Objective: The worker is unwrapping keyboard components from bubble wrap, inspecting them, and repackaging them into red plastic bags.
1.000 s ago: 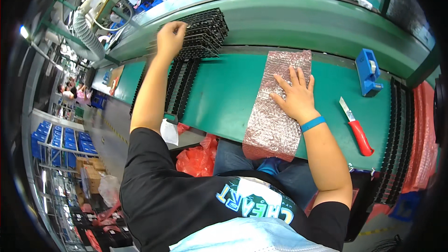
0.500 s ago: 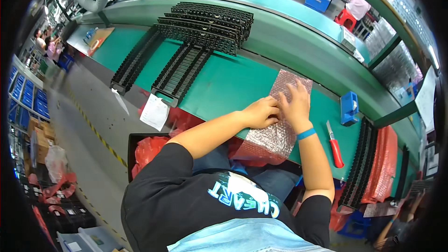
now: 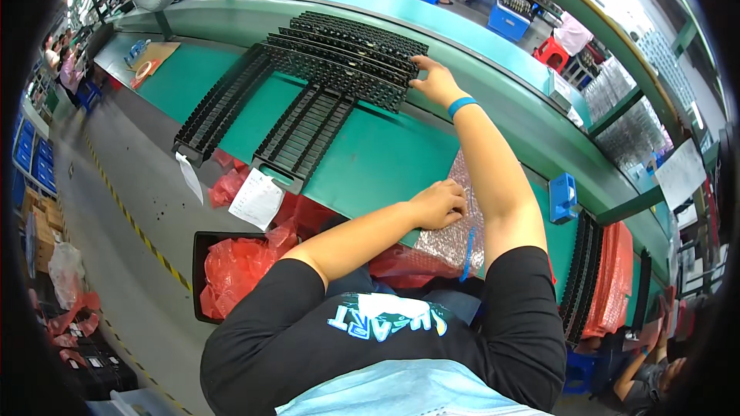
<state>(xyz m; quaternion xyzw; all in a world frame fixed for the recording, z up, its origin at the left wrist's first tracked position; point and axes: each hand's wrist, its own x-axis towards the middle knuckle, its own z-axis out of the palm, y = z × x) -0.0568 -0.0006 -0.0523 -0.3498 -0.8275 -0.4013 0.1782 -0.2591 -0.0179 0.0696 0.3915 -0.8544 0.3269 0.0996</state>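
A silvery-pink bubble wrap sheet (image 3: 443, 243) lies on the green bench top, its near end hanging over the front edge. My left hand (image 3: 439, 205) rests on it with curled fingers, closed on the wrap. Reaching far across the bench, my right hand (image 3: 436, 82) is at the right end of the stacked black slotted racks (image 3: 351, 62). Its thumb and fingers are apart at the rack ends; I cannot tell whether they touch. A blue strip (image 3: 469, 253) shows over the wrap beside my right arm, which hides part of the sheet.
One black rack (image 3: 304, 137) points toward the bench's front edge, near a white paper (image 3: 257, 199). A blue block-like holder (image 3: 563, 198) stands at right, near red bubble wrap packs (image 3: 609, 281). Below the bench, a black bin (image 3: 202, 270) holds red plastic. A raised green ledge runs behind.
My right hand has left the bubble wrap and moved far and left to the rack stack. The left hand stays on the wrap. The red utility knife is now mostly hidden by my right arm.
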